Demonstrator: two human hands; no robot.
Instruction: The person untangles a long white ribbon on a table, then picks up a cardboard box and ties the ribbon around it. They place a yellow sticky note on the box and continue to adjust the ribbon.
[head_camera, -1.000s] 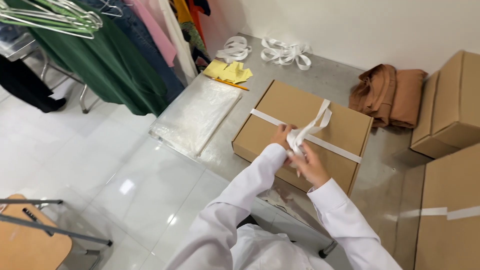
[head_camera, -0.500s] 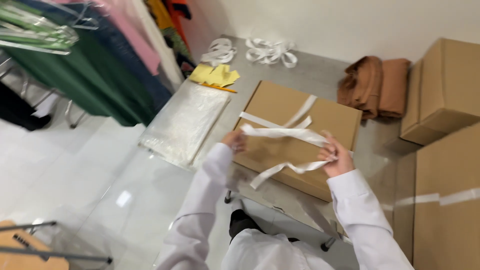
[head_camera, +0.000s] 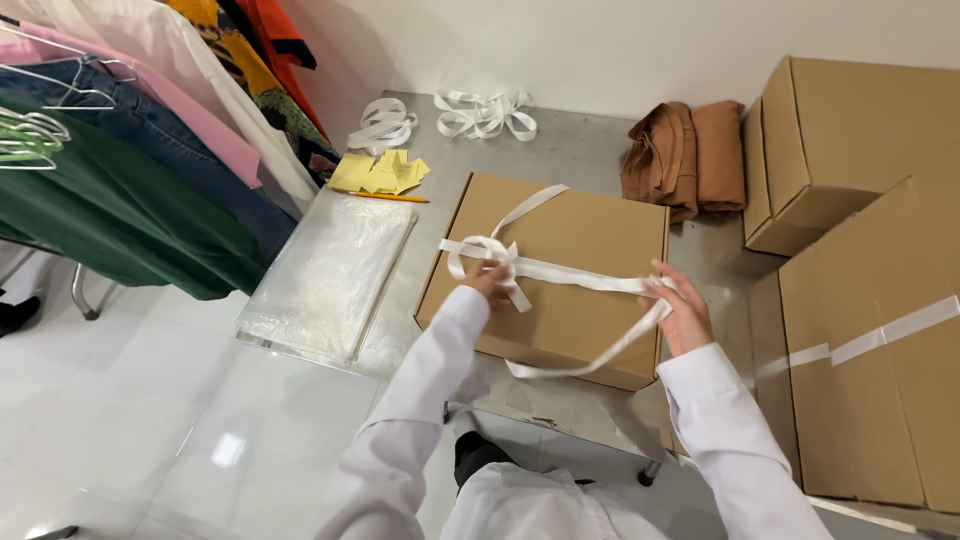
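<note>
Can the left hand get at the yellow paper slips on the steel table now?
Probably not at once: the left hand grips white ribbon on the brown cardboard box; the yellow paper slips lie unobstructed.

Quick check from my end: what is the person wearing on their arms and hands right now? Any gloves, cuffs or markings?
Both arms are in long white sleeves of a plain, loose garment like a lab coat, ending at the wrists. The left hand and right hand are bare, with no gloves. No rings, watch, cables or markings show on the hands or sleeves in this view.
</note>
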